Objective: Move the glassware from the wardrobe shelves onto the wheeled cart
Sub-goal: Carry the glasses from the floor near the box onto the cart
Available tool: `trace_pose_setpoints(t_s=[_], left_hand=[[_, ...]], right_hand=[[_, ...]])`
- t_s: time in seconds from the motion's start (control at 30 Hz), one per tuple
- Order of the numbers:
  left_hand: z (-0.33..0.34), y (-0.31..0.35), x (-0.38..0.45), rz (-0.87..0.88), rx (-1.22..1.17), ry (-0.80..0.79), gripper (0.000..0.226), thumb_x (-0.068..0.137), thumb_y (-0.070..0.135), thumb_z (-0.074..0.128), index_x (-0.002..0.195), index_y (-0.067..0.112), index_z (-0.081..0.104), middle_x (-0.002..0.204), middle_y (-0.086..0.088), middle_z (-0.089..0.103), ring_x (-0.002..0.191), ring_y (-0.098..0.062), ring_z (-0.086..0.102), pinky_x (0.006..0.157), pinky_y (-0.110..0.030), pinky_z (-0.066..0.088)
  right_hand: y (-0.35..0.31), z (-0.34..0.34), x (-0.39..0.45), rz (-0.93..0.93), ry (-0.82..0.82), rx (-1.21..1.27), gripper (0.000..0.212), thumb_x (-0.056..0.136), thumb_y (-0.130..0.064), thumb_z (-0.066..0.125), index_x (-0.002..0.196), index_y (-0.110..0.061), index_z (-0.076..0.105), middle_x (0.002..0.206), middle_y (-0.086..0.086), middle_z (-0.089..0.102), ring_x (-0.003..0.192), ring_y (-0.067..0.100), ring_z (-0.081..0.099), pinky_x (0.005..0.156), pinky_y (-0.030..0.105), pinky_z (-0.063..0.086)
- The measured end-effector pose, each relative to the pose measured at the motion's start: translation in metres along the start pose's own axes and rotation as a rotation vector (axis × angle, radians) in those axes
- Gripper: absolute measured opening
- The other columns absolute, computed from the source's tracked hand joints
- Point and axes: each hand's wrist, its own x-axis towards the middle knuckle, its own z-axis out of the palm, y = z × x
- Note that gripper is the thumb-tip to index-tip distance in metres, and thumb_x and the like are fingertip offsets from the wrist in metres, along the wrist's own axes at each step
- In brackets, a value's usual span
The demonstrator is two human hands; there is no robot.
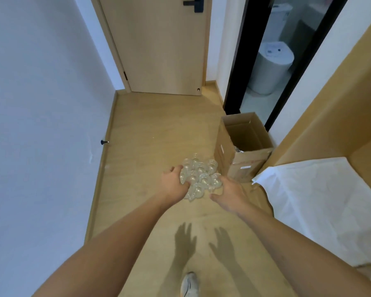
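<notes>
Wooden floor (150, 133), closed door (159, 43) at far end. White sheet (321, 200) over surface at right. Open cardboard box (244, 144) on floor by right wall, something shiny inside, unclear what. Cluster of clear glassware (199, 177) carried above floor, between both hands. Left grip (174, 181) and right grip (230, 195) each curled round cluster's sides.

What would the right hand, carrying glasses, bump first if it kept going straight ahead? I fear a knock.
Probably the open cardboard box on the floor just beyond the right hand and glasses, though depth is unclear.
</notes>
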Motion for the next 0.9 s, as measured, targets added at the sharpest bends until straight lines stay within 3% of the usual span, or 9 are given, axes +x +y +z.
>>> trace_pose_setpoints(t_s=[0.2,0.63,0.9], left_hand=[[0.017,-0.019,0.041,-0.076,-0.114,-0.049,0.066,0.091,0.038,0.065,0.151,0.02,0.042,0.15,-0.009,0.045,0.136,-0.031,0.044,0.109,-0.037,0.039],[0.057,-0.053,0.163,-0.288,-0.117,-0.147,0.063,0.093,0.037,0.068,0.148,0.013,0.047,0.143,-0.014,0.052,0.126,-0.032,0.053,0.103,-0.033,0.038],[0.1,-0.074,0.248,-0.605,-0.358,-0.109,0.061,0.091,0.04,0.067,0.145,0.019,0.05,0.145,-0.013,0.053,0.128,-0.03,0.054,0.102,-0.033,0.042]], right_hand=[[0.0,0.023,0.047,0.065,-0.082,-0.045,0.078,0.083,-0.047,0.074,0.15,-0.021,0.042,0.15,0.004,0.047,0.138,0.028,0.043,0.108,0.035,0.041],[0.032,0.064,0.184,0.127,-0.353,-0.082,0.079,0.088,-0.049,0.068,0.153,-0.018,0.036,0.155,0.003,0.041,0.142,0.027,0.038,0.112,0.034,0.035],[0.06,0.106,0.276,0.222,-0.46,-0.061,0.079,0.088,-0.045,0.067,0.155,-0.018,0.035,0.156,0.006,0.042,0.142,0.028,0.04,0.111,0.035,0.036]])
